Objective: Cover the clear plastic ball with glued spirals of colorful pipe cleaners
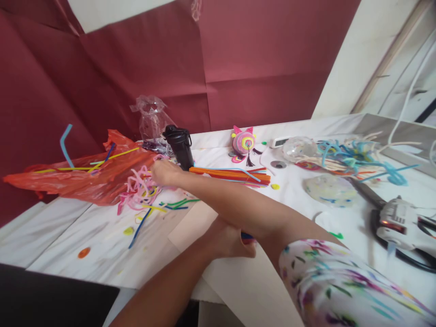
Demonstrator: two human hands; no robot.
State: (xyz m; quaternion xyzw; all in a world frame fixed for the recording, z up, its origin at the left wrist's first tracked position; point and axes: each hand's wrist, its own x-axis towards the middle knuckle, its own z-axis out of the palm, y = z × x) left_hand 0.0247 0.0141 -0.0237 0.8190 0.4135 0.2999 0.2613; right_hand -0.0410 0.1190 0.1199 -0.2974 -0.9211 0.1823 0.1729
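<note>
My right hand [165,173] reaches across to the left, over my left arm. Its fingers are curled at the edge of a tangled pile of pink pipe cleaners [138,188]; what they grip, if anything, is hidden. Nearer to me, my left hand [230,240] is closed, partly under my right forearm. A small dark blue and red thing [248,237] shows in its curl, too covered to name. Beneath that hand lies a beige sheet [194,222]. Blue, yellow and green pipe cleaners [163,207] are scattered beside the pile.
A red plastic bag [85,181] spreads at the left. Behind my right hand stands a black bottle [180,147], beside a bundle of orange sticks [231,176]. A pink eared ornament [244,141] sits farther back. At the right are a glue gun [395,220] and blue-white strands [354,154].
</note>
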